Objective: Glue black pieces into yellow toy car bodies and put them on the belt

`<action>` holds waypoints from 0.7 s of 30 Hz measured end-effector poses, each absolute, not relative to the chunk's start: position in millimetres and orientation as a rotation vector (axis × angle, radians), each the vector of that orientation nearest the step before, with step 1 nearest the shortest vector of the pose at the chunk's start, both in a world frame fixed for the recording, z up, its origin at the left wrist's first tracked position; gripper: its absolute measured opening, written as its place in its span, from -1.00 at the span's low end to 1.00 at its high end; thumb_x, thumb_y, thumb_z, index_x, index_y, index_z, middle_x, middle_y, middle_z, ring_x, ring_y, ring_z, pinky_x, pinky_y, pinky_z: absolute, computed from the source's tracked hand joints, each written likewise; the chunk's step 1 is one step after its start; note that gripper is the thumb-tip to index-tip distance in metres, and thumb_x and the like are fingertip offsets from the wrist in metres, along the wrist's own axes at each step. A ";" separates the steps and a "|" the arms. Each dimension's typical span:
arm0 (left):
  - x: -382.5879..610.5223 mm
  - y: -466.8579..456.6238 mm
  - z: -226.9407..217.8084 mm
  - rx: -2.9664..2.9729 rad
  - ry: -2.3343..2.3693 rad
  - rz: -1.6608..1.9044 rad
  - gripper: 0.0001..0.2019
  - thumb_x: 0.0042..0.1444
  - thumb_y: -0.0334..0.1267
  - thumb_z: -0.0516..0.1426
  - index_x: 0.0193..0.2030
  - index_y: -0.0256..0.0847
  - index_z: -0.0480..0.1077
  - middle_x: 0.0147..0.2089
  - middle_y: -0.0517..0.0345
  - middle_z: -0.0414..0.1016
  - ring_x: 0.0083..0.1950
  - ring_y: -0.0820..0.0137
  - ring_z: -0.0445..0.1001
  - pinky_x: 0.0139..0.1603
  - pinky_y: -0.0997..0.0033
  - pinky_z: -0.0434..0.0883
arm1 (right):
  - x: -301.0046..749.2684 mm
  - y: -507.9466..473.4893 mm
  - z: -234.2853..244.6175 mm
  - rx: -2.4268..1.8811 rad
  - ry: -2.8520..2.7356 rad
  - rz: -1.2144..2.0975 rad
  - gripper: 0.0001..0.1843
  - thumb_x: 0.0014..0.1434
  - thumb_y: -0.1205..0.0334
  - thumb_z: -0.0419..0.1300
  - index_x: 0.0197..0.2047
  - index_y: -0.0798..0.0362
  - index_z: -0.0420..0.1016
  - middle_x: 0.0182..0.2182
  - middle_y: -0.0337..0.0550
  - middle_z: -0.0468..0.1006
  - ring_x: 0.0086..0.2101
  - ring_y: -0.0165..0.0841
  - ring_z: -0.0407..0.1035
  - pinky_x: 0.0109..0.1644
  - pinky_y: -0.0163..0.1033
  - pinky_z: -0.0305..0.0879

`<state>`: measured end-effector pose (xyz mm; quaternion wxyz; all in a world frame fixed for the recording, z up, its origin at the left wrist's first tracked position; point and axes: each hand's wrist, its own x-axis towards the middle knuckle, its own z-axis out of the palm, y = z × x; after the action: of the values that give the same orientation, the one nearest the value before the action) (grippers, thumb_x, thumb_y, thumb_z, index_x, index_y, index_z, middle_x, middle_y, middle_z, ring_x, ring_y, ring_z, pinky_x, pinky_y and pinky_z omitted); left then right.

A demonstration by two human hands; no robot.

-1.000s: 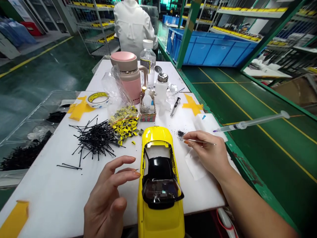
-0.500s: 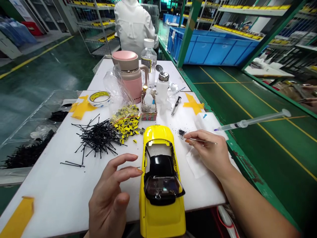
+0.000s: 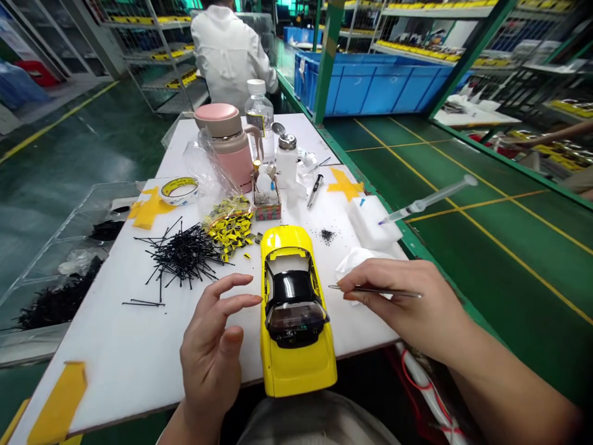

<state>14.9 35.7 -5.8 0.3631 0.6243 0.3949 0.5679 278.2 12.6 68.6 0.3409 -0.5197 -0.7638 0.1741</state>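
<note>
Black specks point(image 3: 327, 235) beside the yellow model car point(image 3: 296, 368), too tiny to identify

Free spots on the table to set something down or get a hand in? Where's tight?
Biggest: table front left, between black pins, left hand and edge. Smaller: past the yellow car's far end, left of the foam block, around black grains. Crowded: back centre by the pink flask, the yellow pieces beside the pins, and the right hand over the tissue.
</note>
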 end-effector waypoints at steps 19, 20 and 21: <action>11.9 36.3 -9.1 1.727 1.003 1.451 -0.68 0.38 0.00 0.10 -0.08 -0.09 0.62 0.09 -0.05 0.52 0.21 0.11 0.43 0.22 0.03 0.42 | 268.5 7.9 53.3 -1.344 -2.015 0.474 -0.80 0.27 0.45 0.20 -0.25 -0.04 0.59 -0.35 -0.26 0.67 -0.36 -0.39 0.54 -0.28 -0.33 0.40; 11.3 36.6 -9.0 1.741 1.001 1.449 -0.68 0.38 0.00 0.09 -0.08 -0.09 0.61 0.09 -0.04 0.52 0.20 0.11 0.44 0.22 0.03 0.41 | 268.4 7.7 53.5 -1.347 -2.023 0.473 -0.80 0.28 0.44 0.20 -0.25 -0.04 0.59 -0.35 -0.26 0.66 -0.36 -0.39 0.54 -0.28 -0.33 0.40; 10.8 36.8 -8.7 1.757 0.997 1.446 -0.68 0.38 0.00 0.09 -0.08 -0.09 0.61 0.09 -0.04 0.53 0.20 0.12 0.45 0.23 0.03 0.40 | 268.3 7.4 53.5 -1.342 -2.029 0.469 -0.80 0.29 0.44 0.19 -0.25 -0.04 0.58 -0.35 -0.26 0.66 -0.36 -0.39 0.54 -0.29 -0.33 0.39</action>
<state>10.8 36.8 -8.7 0.3227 0.6693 0.3799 0.5510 268.3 7.4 53.5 0.3262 -0.5122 -0.7741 0.1788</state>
